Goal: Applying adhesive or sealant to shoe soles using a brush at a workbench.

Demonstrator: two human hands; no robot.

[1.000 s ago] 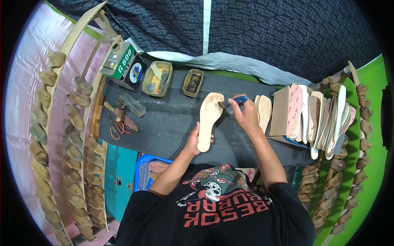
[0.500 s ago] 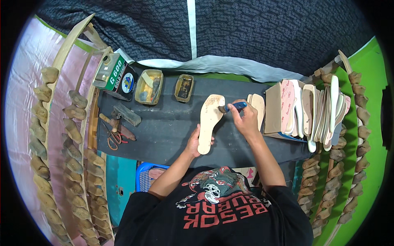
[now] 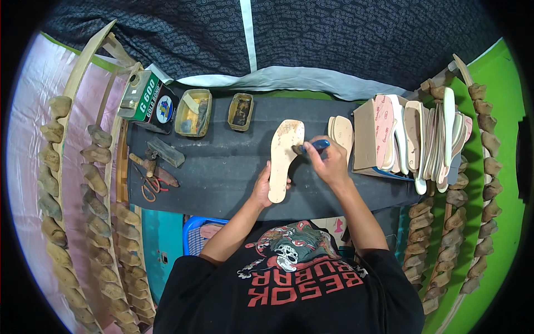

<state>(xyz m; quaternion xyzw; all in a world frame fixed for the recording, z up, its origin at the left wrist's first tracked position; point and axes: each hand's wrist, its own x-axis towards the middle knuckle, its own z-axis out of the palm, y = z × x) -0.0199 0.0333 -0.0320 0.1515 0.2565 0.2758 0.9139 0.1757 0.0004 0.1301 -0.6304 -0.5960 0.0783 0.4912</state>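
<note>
A pale tan insole (image 3: 281, 167), with brownish smears on its wide end, is held above the table by its narrow end. My left hand (image 3: 262, 186) grips that end from the left side, thumb on the near face and fingertips showing at the right edge. My right hand (image 3: 330, 165) is closed around the blue handle of a brush (image 3: 315, 146). The brush's dark tip meets the insole's right edge, below the smeared area. Just beyond my right hand, a few more insoles (image 3: 342, 132) lie on the table.
On the dark-covered table (image 3: 217, 164) stand a metal can (image 3: 147, 106), two shallow containers (image 3: 193, 114), a grey block (image 3: 168, 153), a hammer (image 3: 146, 163) and red-handled pliers (image 3: 161, 181). At right, a cardboard box (image 3: 367, 133) adjoins stacked insoles (image 3: 434, 145). Wooden shoe lasts (image 3: 53, 231) line racks both sides.
The brush tip has moved slightly down and left along the insole's edge. My left hand keeps its hold. The whole view has shifted a little.
</note>
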